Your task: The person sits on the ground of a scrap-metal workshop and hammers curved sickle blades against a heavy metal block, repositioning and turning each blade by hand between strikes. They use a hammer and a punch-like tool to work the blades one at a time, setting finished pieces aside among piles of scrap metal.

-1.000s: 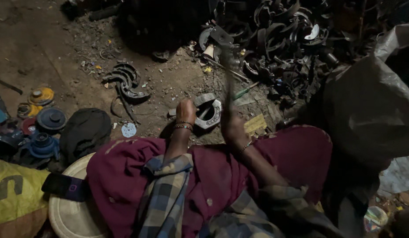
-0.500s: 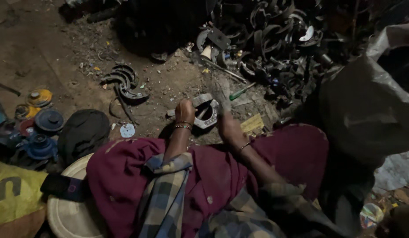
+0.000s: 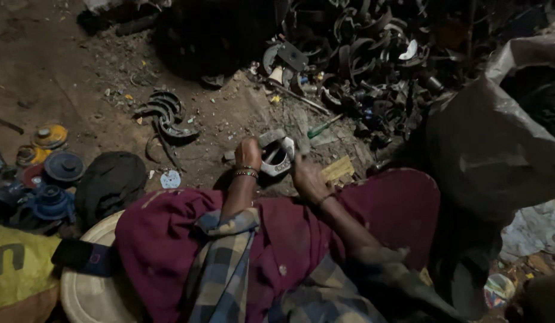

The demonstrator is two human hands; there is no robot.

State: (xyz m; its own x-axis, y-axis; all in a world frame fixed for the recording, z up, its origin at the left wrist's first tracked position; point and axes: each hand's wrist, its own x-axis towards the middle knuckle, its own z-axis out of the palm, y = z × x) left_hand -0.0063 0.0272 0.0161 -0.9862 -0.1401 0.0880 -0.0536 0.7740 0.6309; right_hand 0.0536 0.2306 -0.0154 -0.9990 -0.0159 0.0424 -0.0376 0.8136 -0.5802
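Left hand point(image 3: 248, 151) grips a curved metal part point(image 3: 276, 154) on the dirt floor point(image 3: 62, 66); right hand point(image 3: 306, 177) touches it, grip unclear.

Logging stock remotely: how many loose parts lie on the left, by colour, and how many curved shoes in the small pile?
Blue pulleys: 2
Yellow discs: 2
Curved metal shoes, small pile: about 3, overlapping
Total: about 7

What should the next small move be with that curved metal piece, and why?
Probably bring the right hand down on the curved metal piece again: the left hand pins its edge to the ground, and the right sits beside it, its tool too blurred to identify.
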